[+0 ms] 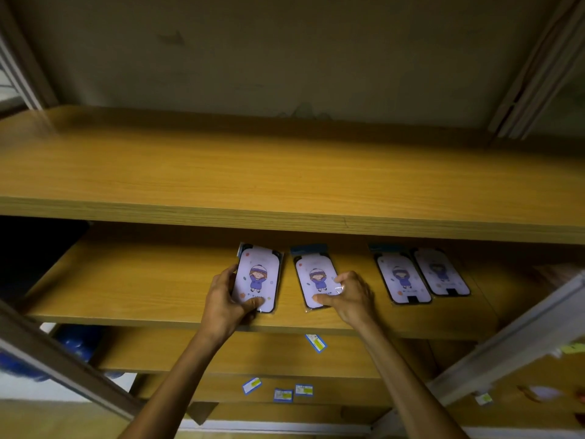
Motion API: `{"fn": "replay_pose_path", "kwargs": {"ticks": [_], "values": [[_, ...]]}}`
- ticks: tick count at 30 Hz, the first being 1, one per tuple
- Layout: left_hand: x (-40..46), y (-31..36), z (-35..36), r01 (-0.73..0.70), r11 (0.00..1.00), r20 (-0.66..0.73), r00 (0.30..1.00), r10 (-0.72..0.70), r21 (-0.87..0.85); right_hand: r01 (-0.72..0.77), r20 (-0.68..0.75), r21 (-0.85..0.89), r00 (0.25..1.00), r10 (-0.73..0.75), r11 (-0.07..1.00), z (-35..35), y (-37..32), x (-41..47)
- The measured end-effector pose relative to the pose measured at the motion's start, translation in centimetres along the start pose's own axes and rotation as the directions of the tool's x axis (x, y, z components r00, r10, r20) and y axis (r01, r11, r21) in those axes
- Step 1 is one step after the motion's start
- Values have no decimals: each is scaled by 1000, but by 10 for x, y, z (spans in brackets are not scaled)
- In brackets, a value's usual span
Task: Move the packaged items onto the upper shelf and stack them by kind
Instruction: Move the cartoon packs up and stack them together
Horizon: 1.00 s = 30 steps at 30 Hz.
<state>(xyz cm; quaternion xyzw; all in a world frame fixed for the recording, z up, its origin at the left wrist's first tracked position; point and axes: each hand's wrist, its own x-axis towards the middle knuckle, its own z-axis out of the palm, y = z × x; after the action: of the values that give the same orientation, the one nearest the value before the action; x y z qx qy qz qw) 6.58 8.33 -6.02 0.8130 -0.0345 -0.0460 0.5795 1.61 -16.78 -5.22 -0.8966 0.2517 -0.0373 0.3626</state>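
A: Head view: where are your hands?

B: Under the upper shelf [285, 172], your left hand [226, 299] pinches one packaged item [258, 278]; your right hand [349, 296] curls on another [316, 277].

A: Handling?

B: Likely light, thin, slippery film; grip the edges.

Wooden shelving unit [285, 172] fills the view, oak-grain laminate boards on pale metal uprights [535, 68] at the sides. Behind it a dingy beige wall [269, 49], scuffed and stained. Light dim, yellowish, darker under the top board. Small blue-and-yellow price labels [315, 343] stuck on the front edges of the lower boards. Blue rounded object [79, 342], blurred, low left. Strip of pale floor [63, 419] at bottom left.
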Motion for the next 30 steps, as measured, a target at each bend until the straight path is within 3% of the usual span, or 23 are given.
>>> {"fn": "replay_pose_path", "kwargs": {"ticks": [5, 10, 16, 20, 26, 30], "values": [[-1, 4, 1, 14, 1000, 8, 1000, -14, -26, 73, -34, 9, 997, -73, 997, -1, 4, -5], [-2, 5, 0, 25, 999, 17, 1000, -24, -36, 91, -15, 293, 996, -90, 952, -9, 0, -9], [-8, 12, -1, 35, 995, 51, 998, -30, -95, 98, -11, 471, 994, -105, 876, -20, 7, -12], [-11, 15, -4, 55, 987, 98, 994, -40, -150, 91, 5, 549, 994, -113, 831, -23, 10, -18], [-19, 34, -2, 76, 959, 187, 982, -24, -275, 136, -93, 595, 991, -100, 792, -47, 21, -40], [-28, 47, 10, 90, 940, 330, 944, 25, -328, 184, -181, 641, 980, -86, 746, -69, 39, -69]]}}
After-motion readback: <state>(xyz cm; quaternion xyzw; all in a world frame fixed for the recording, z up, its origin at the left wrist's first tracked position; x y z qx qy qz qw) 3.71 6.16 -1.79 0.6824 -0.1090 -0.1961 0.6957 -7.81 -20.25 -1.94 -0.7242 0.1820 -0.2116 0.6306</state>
